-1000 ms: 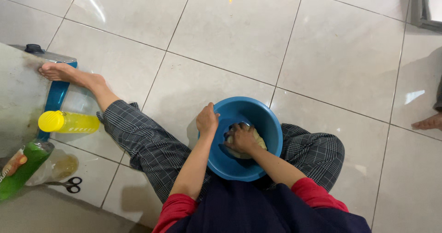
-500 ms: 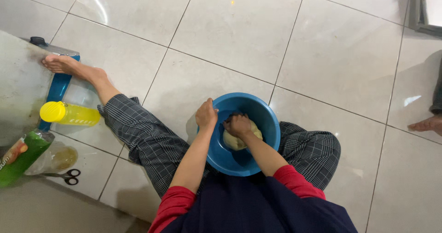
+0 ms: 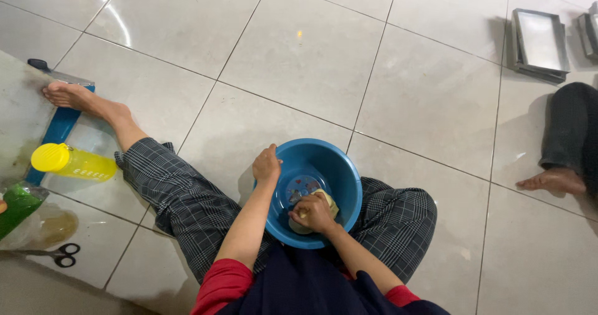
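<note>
Your left hand gripped the blue basin rim at nine o'clock, while your right hand, having shifted from the basin's centre toward six o'clock, closed its fingers on the yellow dough, suggesting kneading continued.

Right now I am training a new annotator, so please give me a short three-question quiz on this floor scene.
1. True or false: the left hand grips the rim of the round blue plastic basin.
2. What does the right hand press inside the basin? A) pale yellow dough lump B) scissors C) bottle
3. Fill in: the yellow plastic bottle lies on its ____ beside the person's outstretched leg.

Key: 1 true; 2 A; 3 side.
</note>
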